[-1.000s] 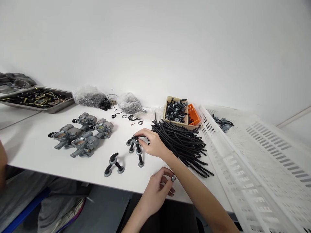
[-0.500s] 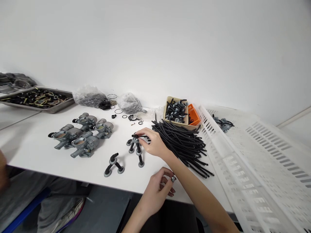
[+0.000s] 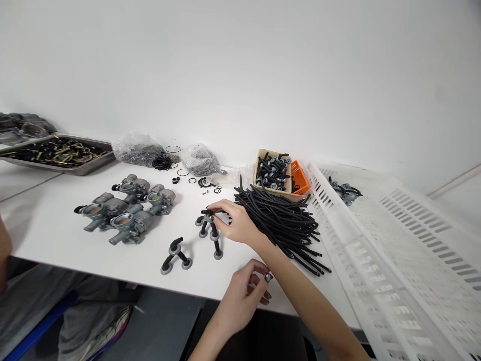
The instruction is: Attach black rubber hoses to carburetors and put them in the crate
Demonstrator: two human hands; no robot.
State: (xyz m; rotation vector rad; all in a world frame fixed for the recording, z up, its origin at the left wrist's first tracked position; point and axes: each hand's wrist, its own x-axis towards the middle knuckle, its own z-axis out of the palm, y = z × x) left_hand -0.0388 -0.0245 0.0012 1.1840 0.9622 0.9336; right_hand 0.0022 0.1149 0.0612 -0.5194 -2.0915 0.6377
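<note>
My right hand reaches left across the table, thumb and index finger pinched on a black elbow fitting at the top of a cluster of fittings with grey discs. Nearer the front edge, my left hand rests below my right forearm with its fingers curled; a small metallic piece shows at the thumb and fingertips. A second small cluster of fittings stands left of the first. A heap of black hoses lies right of my right hand.
Several carburetors stand at the left. Behind are a metal tray of parts, plastic bags, black rings, a cream basket and an orange basket. White perforated crates fill the right. Another person's hand shows far left.
My right fingertips and the pinched fitting have shifted very slightly left. The other person's hand at the far left has moved a little.
</note>
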